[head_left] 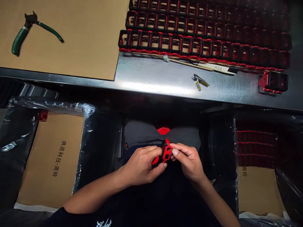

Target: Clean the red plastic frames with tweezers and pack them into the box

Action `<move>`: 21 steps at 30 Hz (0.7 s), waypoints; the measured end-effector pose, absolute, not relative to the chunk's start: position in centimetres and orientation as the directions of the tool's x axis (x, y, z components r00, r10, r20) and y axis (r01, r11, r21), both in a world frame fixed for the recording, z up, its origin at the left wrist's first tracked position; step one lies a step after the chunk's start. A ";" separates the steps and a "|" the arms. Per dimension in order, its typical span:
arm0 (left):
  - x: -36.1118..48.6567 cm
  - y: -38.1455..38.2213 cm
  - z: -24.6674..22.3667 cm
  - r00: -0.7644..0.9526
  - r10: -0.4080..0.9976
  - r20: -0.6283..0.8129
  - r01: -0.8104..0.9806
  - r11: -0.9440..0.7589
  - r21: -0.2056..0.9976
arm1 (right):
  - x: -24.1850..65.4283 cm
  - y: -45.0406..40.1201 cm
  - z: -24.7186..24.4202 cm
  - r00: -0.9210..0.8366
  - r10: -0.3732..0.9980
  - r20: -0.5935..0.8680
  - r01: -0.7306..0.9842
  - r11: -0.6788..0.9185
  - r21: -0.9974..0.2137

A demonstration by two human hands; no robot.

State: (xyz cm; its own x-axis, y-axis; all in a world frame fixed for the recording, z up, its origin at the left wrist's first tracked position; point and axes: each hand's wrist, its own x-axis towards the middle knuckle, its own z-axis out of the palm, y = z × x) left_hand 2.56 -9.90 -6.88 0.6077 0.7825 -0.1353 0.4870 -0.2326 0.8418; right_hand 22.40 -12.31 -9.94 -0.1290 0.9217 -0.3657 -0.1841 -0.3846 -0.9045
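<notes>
A small red and black plastic frame part (167, 152), with cut-out holes in its red face, is held up over my lap. Wrapped round its left side is my left hand (146, 162), closed with thumb and fingers on the black and red body. My right hand (188, 157) pinches the right edge of the red face between thumb and forefinger. Its other fingers are curled and partly hidden. Whether the right fingers also hold some small piece, I cannot make out.
Rows of similar red and black frames (175, 44) stand on the metal bench (142, 75). Green-handled pliers (21, 39) lie on cardboard (90, 37). Nail clippers (200, 80), a cotton-tipped stick (182, 62) and an "A55" strip (219, 67) lie nearby. Plastic-lined bins (88, 108) flank me.
</notes>
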 end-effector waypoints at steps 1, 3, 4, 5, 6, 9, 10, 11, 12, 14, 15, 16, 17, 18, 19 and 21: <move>2.6 -9.9 -6.9 0.607 0.783 -0.138 0.483 -0.226 0.846 | 22.4 -12.3 -10.0 -0.132 0.923 -0.362 -0.186 -0.382 -0.905; 2.6 -9.9 -6.9 0.607 0.782 -0.142 0.477 -0.215 0.852 | 22.4 -12.3 -10.2 -0.136 0.923 -0.359 -0.191 -0.380 -0.905; 2.6 -9.8 -6.9 0.607 0.781 -0.144 0.472 -0.209 0.856 | 22.5 -12.3 -10.3 -0.137 0.922 -0.362 -0.194 -0.383 -0.903; 2.6 -9.8 -6.9 0.609 0.779 -0.147 0.463 -0.200 0.863 | 22.5 -12.3 -10.3 -0.137 0.919 -0.369 -0.197 -0.390 -0.899; 2.6 -9.7 -6.9 0.610 0.778 -0.148 0.451 -0.188 0.873 | 22.4 -12.3 -10.4 -0.137 0.916 -0.378 -0.201 -0.399 -0.895; 2.7 -9.4 -6.9 0.613 0.771 -0.172 0.418 -0.132 0.899 | 22.4 -12.3 -10.4 -0.137 0.903 -0.406 -0.210 -0.427 -0.879; 2.8 -9.3 -6.9 0.613 0.768 -0.184 0.412 -0.113 0.904 | 22.4 -12.3 -10.4 -0.137 0.901 -0.411 -0.213 -0.432 -0.876; 2.8 -9.2 -6.9 0.614 0.764 -0.199 0.407 -0.091 0.909 | 22.4 -12.2 -10.4 -0.138 0.899 -0.415 -0.219 -0.436 -0.873; 2.8 -9.2 -6.9 0.617 0.757 -0.214 0.398 -0.066 0.915 | 22.4 -12.2 -10.3 -0.142 0.898 -0.416 -0.228 -0.438 -0.869; 2.9 -9.0 -7.0 0.627 0.740 -0.245 0.363 0.000 0.932 | 22.5 -12.2 -10.3 -0.156 0.897 -0.414 -0.256 -0.442 -0.860; 2.9 -9.0 -6.9 0.633 0.728 -0.263 0.345 0.039 0.938 | 22.5 -12.2 -10.3 -0.163 0.896 -0.413 -0.268 -0.443 -0.855; 2.9 -8.9 -6.9 0.638 0.716 -0.282 0.331 0.075 0.941 | 22.5 -12.1 -10.4 -0.166 0.896 -0.413 -0.279 -0.444 -0.852; 2.9 -8.9 -6.9 0.642 0.706 -0.299 0.323 0.105 0.941 | 22.5 -12.1 -10.4 -0.167 0.896 -0.412 -0.283 -0.444 -0.850; 2.9 -8.8 -6.8 0.643 0.698 -0.315 0.322 0.126 0.938 | 22.5 -12.1 -10.4 -0.167 0.897 -0.410 -0.282 -0.442 -0.851; 2.9 -8.8 -6.8 0.643 0.692 -0.327 0.326 0.139 0.935 | 22.5 -12.1 -10.5 -0.165 0.898 -0.408 -0.279 -0.439 -0.854; 2.9 -8.8 -6.8 0.641 0.687 -0.343 0.339 0.147 0.929 | 22.5 -12.1 -10.6 -0.166 0.900 -0.403 -0.271 -0.434 -0.859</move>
State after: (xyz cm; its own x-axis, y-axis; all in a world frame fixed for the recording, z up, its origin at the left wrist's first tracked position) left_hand 2.91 -8.77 -6.76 0.6411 0.6868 -0.3425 0.3389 0.1471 0.9292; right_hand 22.46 -12.13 -10.63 -0.1660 0.9002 -0.4026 -0.2710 -0.4342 -0.8591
